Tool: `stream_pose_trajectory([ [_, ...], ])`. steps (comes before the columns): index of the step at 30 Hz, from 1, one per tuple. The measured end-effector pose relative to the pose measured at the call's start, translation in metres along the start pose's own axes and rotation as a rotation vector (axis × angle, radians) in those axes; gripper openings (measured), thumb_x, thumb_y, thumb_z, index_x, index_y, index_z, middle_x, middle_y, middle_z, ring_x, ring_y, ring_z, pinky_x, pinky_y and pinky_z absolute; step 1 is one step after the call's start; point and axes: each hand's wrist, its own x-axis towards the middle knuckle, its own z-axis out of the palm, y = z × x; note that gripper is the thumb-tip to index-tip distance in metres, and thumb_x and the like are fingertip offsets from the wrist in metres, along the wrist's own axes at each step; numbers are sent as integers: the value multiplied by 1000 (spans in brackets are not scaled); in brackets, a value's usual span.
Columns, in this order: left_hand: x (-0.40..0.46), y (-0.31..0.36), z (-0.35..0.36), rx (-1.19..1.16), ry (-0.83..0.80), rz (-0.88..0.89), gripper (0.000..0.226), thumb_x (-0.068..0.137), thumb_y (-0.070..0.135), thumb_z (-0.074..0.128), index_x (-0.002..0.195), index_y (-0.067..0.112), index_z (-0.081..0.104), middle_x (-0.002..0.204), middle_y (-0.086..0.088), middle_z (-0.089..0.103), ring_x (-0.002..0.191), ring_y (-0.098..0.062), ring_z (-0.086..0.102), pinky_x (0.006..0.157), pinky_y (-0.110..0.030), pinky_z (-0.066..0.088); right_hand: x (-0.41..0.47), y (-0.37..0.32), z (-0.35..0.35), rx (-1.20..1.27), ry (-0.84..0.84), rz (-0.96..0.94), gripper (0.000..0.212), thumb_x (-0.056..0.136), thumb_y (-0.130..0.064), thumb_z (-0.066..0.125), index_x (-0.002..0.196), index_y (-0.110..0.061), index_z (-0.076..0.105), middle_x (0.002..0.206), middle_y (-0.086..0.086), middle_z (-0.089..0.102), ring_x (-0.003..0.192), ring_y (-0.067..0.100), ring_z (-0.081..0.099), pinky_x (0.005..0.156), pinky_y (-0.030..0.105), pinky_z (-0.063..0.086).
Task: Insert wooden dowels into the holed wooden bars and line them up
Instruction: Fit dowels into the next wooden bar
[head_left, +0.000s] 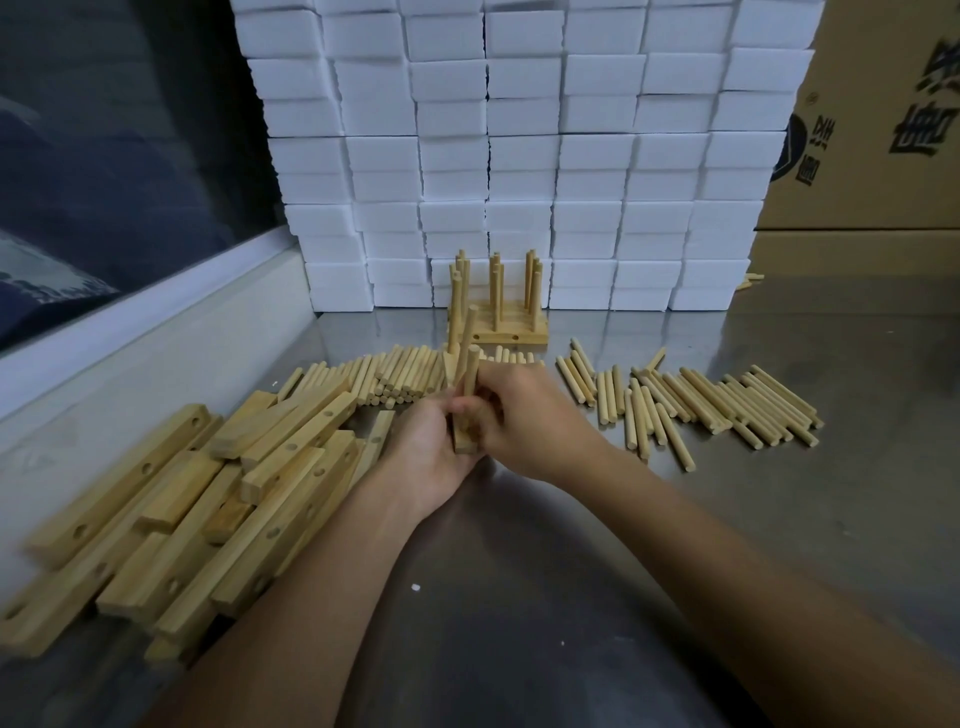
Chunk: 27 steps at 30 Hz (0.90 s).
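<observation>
head view: left hand (434, 452) grips a pale holed wooden bar (464, 439) at frame centre. right hand (524, 418) pinches a round wooden dowel (471, 371) seated upright in it. finished bars with dowels (496, 306) stand at 12 o'clock on the steel table (571, 571); loose dowels (727, 410) at 3 o'clock. risk: angled pressure may jam or snap the dowel.

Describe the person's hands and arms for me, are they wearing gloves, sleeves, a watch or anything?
Both hands, the left hand and the right hand, are bare, with no gloves. No ring, watch or wristband shows. Both forearms are uncovered as far as the bottom edge of the picture, so no sleeve is in view.
</observation>
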Motion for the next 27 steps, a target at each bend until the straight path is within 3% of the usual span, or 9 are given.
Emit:
stream_pose_trajectory([
  [8, 2, 1, 0, -7, -35, -13, 36, 105, 16, 38, 92, 2, 69, 71, -11, 71, 63, -16, 72, 53, -25, 57, -1, 0, -2, 42, -43, -36, 16, 95, -13, 61, 89, 1, 65, 80, 12, 66, 75, 26, 60, 72, 44, 50],
  [13, 0, 1, 1, -6, -37, -21, 35, 106, 13, 35, 96, 0, 66, 74, -11, 73, 63, -15, 72, 51, -23, 55, -4, 5, 1, 83, 48, 1, 19, 94, -18, 65, 88, 0, 69, 76, 9, 69, 73, 23, 63, 72, 43, 51],
  [19, -2, 1, 0, 56, 21, -43, 36, 106, 16, 34, 105, -1, 65, 85, -15, 72, 84, -24, 70, 74, -33, 57, -6, 0, 15, 50, 201, 83, 26, 91, -18, 68, 69, -6, 65, 62, 2, 63, 59, 15, 57, 56, 35, 51],
  [23, -4, 1, 0, 52, 35, -49, 37, 107, 17, 33, 104, -3, 64, 80, -16, 73, 78, -25, 72, 67, -33, 57, -8, -4, 21, 38, 292, 103, 37, 87, -11, 68, 55, -18, 51, 50, -8, 47, 46, 6, 43, 47, 21, 38],
  [27, -6, 1, -1, 29, 26, -53, 37, 106, 18, 34, 103, -4, 64, 74, -16, 74, 66, -22, 75, 50, -27, 56, -10, -9, 28, 53, 351, 144, 35, 88, -13, 66, 56, -18, 52, 50, -6, 48, 47, 14, 47, 49, 29, 42],
])
